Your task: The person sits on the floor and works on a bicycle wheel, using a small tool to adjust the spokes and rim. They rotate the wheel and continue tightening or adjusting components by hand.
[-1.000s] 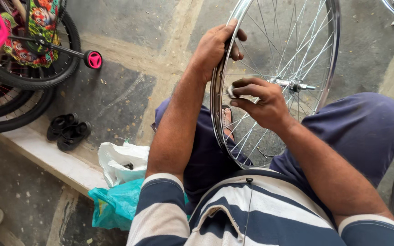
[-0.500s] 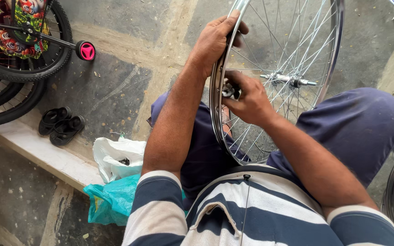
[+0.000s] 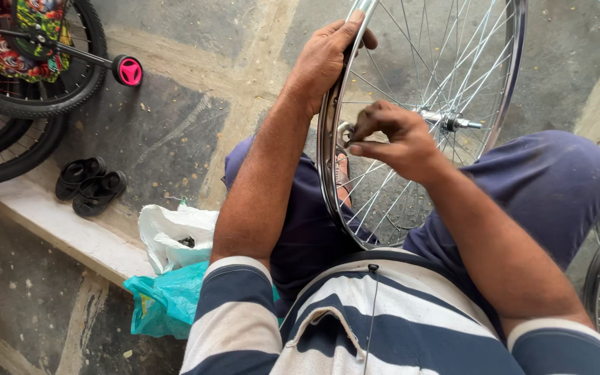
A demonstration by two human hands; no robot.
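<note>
Stone floor; shiny spoked wheel [image 3: 425, 125] upright.

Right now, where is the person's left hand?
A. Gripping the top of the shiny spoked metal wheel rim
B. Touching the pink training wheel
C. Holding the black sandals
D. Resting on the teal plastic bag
A: the left hand curls over the upper edge of the shiny spoked metal wheel rim, while the right hand pinches a small metal tool at the rim's inner side.
</note>
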